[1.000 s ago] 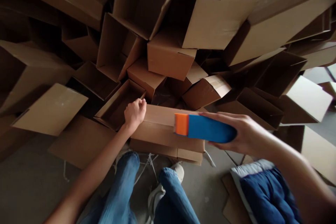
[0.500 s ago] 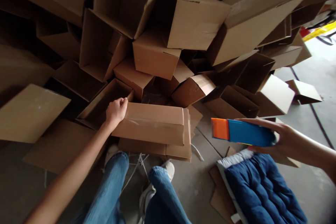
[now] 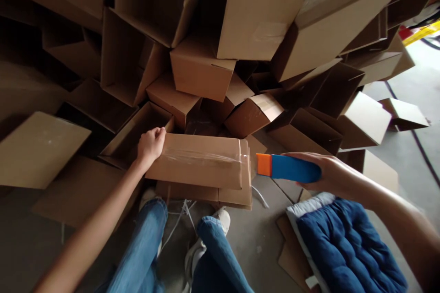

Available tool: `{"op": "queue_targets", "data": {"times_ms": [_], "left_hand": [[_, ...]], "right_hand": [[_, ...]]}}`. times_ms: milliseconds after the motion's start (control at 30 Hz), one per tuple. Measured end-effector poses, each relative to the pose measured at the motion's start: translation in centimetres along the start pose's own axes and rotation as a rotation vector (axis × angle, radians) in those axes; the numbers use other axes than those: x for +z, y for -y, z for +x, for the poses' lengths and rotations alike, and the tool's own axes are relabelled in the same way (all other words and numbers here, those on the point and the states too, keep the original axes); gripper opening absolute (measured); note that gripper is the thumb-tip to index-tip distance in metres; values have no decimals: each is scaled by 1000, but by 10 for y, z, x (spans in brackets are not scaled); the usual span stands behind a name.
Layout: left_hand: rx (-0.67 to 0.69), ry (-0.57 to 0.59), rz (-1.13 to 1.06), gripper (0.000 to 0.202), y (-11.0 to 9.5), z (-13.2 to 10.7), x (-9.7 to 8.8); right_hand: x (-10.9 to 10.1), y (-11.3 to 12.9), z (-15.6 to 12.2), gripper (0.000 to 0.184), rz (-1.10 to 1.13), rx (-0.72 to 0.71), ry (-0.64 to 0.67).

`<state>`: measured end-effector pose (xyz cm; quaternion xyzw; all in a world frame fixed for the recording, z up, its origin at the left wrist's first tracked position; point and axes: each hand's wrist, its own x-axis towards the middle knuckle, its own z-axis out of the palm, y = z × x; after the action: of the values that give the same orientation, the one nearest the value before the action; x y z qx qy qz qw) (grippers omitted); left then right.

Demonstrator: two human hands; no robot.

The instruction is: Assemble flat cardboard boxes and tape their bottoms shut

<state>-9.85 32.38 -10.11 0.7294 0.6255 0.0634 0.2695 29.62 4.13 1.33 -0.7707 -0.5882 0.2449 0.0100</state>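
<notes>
A long closed cardboard box lies in front of me above my feet. My left hand is closed at its left end, fingers curled over the edge. Along the box's top runs a shiny strip of clear tape. My right hand is wrapped round a blue and orange tape dispenser, held level just off the box's right end. The orange tip points left at the box. Flattened cardboard shows under the box.
Open cardboard boxes are heaped across the far side. A blue tufted cushion lies at the lower right by cardboard scraps. White cord lies near my shoes. Light floor shows at the right.
My right hand has moved left with the tape dispenser, closer to the box. The clear strip now shows along the box's top. My left hand stays at the left end.
</notes>
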Motion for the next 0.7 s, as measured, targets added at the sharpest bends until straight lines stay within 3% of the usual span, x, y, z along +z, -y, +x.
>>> {"op": "queue_targets", "data": {"times_ms": [167,300,533,700], "left_hand": [[-6,-20,67,50,-25,-16,2],[-28,-47,124,48,-39,-27,3],[-19,-62,148,47,-39,-24,3],[-3,-73,155,48,-39,-24,4]], "right_hand": [[32,21,18,72,-175,71,53],[39,38,20,66,-224,48,37],[32,69,8,57,-294,50,-43],[62,79,22,54,-361,28,-59]]}}
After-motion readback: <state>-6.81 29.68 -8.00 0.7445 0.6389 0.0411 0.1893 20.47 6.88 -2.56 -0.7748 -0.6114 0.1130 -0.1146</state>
